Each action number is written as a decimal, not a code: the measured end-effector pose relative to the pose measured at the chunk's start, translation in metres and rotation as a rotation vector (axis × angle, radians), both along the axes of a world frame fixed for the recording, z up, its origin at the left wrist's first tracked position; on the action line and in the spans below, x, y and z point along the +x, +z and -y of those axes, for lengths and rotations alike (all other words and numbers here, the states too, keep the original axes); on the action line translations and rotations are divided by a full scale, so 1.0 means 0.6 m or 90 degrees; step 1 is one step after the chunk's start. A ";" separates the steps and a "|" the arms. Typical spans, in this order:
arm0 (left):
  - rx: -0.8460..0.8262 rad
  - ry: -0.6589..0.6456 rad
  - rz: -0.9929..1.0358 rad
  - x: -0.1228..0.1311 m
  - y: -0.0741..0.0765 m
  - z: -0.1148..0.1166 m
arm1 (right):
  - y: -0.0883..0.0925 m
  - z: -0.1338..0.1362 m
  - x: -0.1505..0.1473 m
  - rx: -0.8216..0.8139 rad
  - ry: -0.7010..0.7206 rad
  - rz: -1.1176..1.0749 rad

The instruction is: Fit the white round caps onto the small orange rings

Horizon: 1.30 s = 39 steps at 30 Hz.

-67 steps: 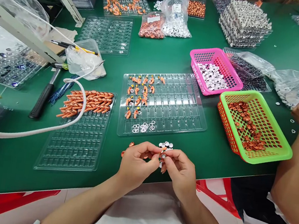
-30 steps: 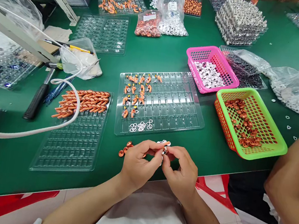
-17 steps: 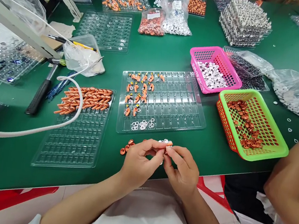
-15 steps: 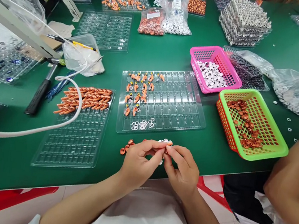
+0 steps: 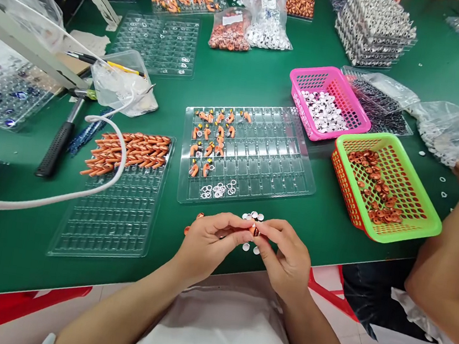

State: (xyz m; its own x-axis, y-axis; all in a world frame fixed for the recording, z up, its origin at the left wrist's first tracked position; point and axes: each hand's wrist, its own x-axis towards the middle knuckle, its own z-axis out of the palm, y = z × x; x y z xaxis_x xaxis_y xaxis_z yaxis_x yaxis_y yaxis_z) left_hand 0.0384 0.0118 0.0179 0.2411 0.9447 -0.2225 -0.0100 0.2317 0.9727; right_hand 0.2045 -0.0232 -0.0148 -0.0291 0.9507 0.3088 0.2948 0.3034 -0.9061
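Observation:
Between the fingertips of both hands is a small orange part (image 5: pixel 254 230) with a dark spot, partly covered by the fingers. My left hand (image 5: pixel 210 245) pinches it from one side, and my right hand (image 5: pixel 284 254) grips it from the other. Small white discs (image 5: pixel 254 215) lie on the table around my fingertips. A few orange cup-shaped pieces (image 5: pixel 187 230) show behind my left hand, mostly hidden by it. Just beyond the hands lies a clear compartment tray (image 5: pixel 268 160) holding orange curved pieces (image 5: pixel 220 132) and white rings (image 5: pixel 219 189).
At right stand a pink basket (image 5: pixel 365 121) of white pieces and a green basket (image 5: pixel 422 235) of orange pieces. Another clear tray (image 5: pixel 101 229) with orange pieces, a hammer (image 5: pixel 57 145) and a white hose (image 5: pixel 119 164) are at left. A co-worker's arm (image 5: pixel 450 244) rests at far right.
The orange part has turned between my fingertips and shows more plainly. My hands have spread slightly apart, uncovering more white discs; my left hand now covers more of the orange cup-shaped pieces.

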 end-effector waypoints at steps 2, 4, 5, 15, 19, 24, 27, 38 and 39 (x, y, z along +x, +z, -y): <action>-0.036 -0.003 0.034 -0.003 -0.003 -0.004 | -0.003 -0.001 0.002 -0.026 0.024 -0.050; -0.033 -0.007 0.046 -0.007 -0.009 -0.007 | -0.006 -0.001 0.004 -0.052 0.042 -0.090; -0.008 -0.009 0.040 -0.009 -0.012 -0.008 | -0.006 -0.001 0.005 -0.064 0.051 -0.109; 0.308 -0.063 -0.068 -0.017 -0.024 -0.005 | -0.008 0.001 0.002 -0.179 0.083 -0.289; 0.456 -0.076 -0.135 -0.021 -0.020 -0.005 | -0.009 -0.001 0.004 -0.210 0.114 -0.342; 0.555 -0.078 -0.254 -0.029 -0.009 -0.001 | -0.008 0.000 0.003 -0.211 0.115 -0.341; 0.570 -0.088 -0.269 -0.031 -0.003 0.002 | -0.009 0.002 0.002 -0.204 0.121 -0.340; 0.603 -0.100 -0.263 -0.035 -0.003 0.003 | -0.011 0.004 0.002 -0.209 0.140 -0.351; 0.605 -0.100 -0.262 -0.035 -0.002 0.003 | -0.011 0.004 0.003 -0.207 0.141 -0.349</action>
